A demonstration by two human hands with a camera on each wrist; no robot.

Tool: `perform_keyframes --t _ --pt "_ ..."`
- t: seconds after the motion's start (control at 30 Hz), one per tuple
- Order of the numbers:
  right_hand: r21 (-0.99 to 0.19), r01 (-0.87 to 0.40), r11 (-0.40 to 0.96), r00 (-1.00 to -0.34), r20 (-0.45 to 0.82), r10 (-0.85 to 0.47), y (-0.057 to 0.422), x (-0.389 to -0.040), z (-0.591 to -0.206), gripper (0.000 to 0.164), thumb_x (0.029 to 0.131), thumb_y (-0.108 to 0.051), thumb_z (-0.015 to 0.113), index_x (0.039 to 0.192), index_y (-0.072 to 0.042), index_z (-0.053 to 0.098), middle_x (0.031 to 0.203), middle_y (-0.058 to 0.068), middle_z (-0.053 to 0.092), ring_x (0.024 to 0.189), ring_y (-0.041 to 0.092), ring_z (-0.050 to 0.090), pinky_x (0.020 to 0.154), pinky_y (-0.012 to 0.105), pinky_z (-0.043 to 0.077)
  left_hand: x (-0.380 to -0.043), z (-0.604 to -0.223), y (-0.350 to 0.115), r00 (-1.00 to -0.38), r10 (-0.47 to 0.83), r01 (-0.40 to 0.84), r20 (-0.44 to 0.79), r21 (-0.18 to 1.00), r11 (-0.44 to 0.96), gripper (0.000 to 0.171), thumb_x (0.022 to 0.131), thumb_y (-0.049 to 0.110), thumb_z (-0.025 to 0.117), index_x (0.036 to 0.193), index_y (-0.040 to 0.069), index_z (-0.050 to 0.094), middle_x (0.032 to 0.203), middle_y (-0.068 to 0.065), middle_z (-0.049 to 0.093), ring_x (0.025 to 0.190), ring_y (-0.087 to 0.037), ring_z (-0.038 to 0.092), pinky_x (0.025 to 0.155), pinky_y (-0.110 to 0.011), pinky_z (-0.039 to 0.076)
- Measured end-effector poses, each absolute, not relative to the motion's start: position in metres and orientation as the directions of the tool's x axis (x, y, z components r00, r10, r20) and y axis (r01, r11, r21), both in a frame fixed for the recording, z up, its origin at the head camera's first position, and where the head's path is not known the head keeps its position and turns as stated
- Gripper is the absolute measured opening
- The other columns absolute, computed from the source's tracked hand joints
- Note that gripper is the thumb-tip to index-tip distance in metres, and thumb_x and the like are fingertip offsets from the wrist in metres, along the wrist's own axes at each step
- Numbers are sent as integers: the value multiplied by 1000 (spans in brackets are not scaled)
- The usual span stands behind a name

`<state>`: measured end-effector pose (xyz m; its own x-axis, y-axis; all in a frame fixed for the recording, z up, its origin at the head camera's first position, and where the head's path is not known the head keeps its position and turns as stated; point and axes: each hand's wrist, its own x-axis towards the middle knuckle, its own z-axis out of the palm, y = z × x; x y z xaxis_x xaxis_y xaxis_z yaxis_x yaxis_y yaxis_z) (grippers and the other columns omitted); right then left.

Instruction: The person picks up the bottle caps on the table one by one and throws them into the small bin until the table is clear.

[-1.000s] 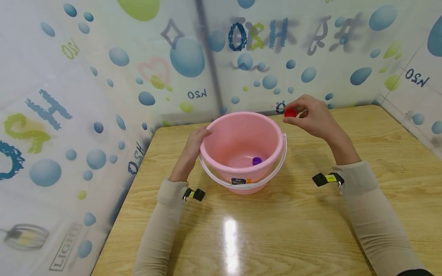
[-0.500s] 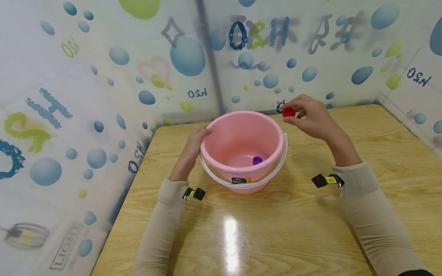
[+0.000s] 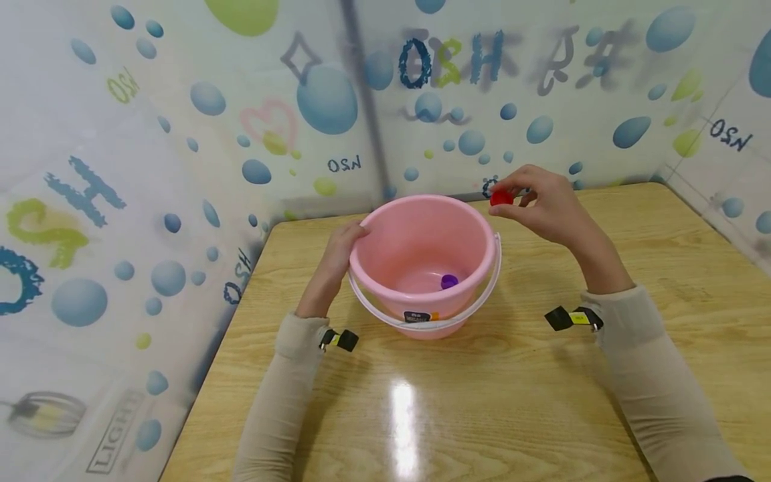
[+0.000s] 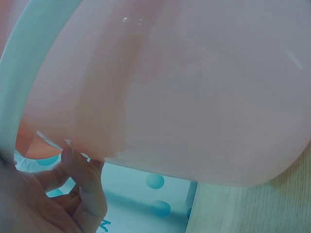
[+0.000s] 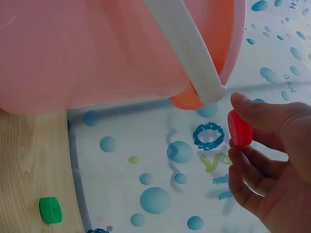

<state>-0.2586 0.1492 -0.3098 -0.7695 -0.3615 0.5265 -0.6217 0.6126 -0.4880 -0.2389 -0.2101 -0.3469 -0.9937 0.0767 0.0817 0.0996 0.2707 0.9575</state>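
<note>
A pink bucket (image 3: 421,296) stands upright on the table, its white handle (image 3: 421,327) hanging down over the near side. My left hand (image 3: 340,254) grips the bucket's left rim; in the left wrist view its fingers (image 4: 90,182) bend against the outer wall. A small red bottle cap (image 3: 501,197) is pinched between the thumb and fingers of my right hand (image 3: 545,204), just beyond the bucket's right rim and above the table. On the bucket's floor lies a purple bottle cap (image 3: 448,281).
In the right wrist view a green bottle cap (image 5: 50,210) sits on the table beside the bucket; the head view does not show it. The wooden table (image 3: 512,402) meets a wall covering (image 3: 512,100) with blue and green drops behind and at the left.
My right hand has shifted very slightly left toward the bucket, and the red bottle cap has turned a little between its fingers. The left hand and the bucket stay in place.
</note>
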Motion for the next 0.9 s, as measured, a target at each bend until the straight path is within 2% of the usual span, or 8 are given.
perform_keyframes --t 0.3,0.57,0.9 --pt "-454 -655 603 -733 576 -363 149 -256 -307 31 81 -21 77 109 -11 70 101 1 64 86 6 53 70 11 46 -240 -345 -210 -994 70 98 81 957 273 37 93 30 48 114 4 63 87 -6 65 68 -11 63 65 -21 51" --pt "-462 -671 580 -726 567 -388 145 -253 -305 32 80 -17 77 111 -11 70 103 1 64 90 10 54 73 15 47 -240 -345 -210 -994 76 91 73 959 270 37 94 30 48 116 4 63 91 -10 65 68 -10 63 67 -21 51" --pt "-428 -712 557 -686 596 -418 139 -251 -307 32 78 -17 80 107 -11 71 100 0 66 87 7 53 68 14 45 -239 -347 -209 -994 71 101 85 959 266 36 93 29 47 112 3 64 86 -8 65 67 -12 63 64 -22 51"
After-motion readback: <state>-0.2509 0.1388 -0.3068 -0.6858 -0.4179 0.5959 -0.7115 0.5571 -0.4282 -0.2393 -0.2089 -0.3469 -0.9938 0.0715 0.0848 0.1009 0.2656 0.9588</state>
